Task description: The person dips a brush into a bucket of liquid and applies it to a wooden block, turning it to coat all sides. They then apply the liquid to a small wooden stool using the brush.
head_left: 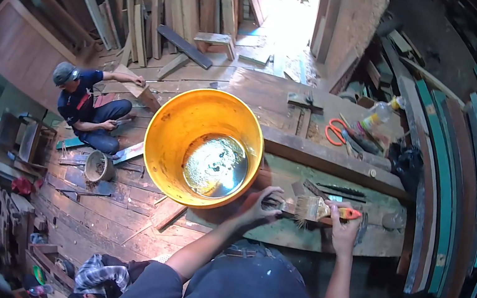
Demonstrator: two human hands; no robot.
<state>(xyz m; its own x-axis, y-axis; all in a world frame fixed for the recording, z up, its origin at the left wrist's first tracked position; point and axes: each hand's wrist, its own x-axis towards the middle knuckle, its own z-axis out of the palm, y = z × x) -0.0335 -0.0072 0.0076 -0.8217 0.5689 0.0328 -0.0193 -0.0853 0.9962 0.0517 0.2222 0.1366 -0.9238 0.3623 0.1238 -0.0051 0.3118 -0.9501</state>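
My right hand (344, 227) grips a paintbrush (315, 209) by its red-orange handle, with the worn tan bristles pointing left. My left hand (263, 209) is closed on the end of a narrow piece of wood (287, 208), which runs behind the bristles. The bristles seem to touch this wood, though the overlap hides the contact. Just beyond my left hand stands a large yellow bucket (159, 129), holding a shiny dark liquid (217, 164) low inside. Both hands are above the wooden workbench (281, 235).
A thick beam (337, 162) crosses the bench. Past it lie orange-handled scissors (336, 132) and a plastic bottle (375, 117). Green and brown boards (435, 182) lean at the right. A co-worker (91, 102) crouches at left near a small pail (99, 167); another person (103, 281) is below.
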